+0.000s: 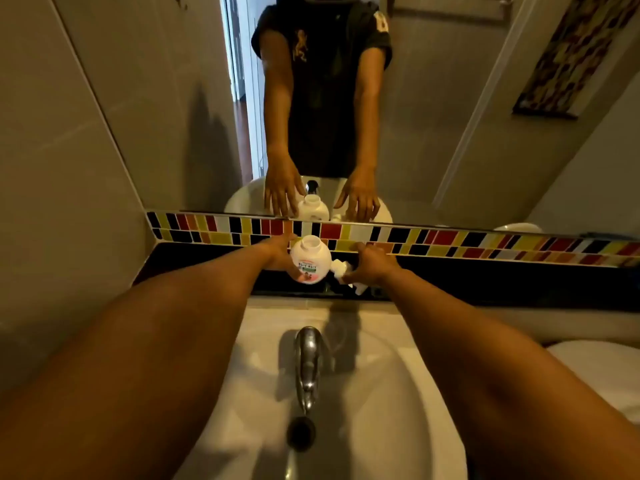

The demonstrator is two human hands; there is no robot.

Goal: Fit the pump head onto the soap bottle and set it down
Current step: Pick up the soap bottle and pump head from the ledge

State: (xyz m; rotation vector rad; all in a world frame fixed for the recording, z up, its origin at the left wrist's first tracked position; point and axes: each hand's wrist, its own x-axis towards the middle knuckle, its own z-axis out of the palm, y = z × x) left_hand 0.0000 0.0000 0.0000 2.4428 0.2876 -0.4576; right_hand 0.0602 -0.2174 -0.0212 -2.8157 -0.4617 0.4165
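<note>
The soap bottle (309,258) is a squat, rounded white container with a short open neck at the top and a printed label with red, green and pink areas on its near face. The neck carries no pump. The bottle stands upright on the black ledge (485,282) behind the basin, close to the strip of coloured tiles (450,241).

The left hand (277,251) wraps around the left side of the bottle, fingers behind it and thumb toward the near side, gripping it. The pump head (341,268), white, lies just right of the bottle on the same ledge; its exact shape is partly hidden. The right hand (372,263) covers the pump head with fingers curled over it; whether the grip is fully closed cannot be determined.

Near of the ledge sits a white ceramic washbasin (398,393) with a chrome tap (308,367) at centre and a dark drain hole (300,433) below the spout. The tile strip runs left to right in black, red, yellow, orange and white. Above it a mirror (433,116) reflects both arms, the bottle and a dark short-sleeved shirt. Grey walls (69,150) enclose the left side. A patterned panel (571,53) appears at far right in the reflection.
</note>
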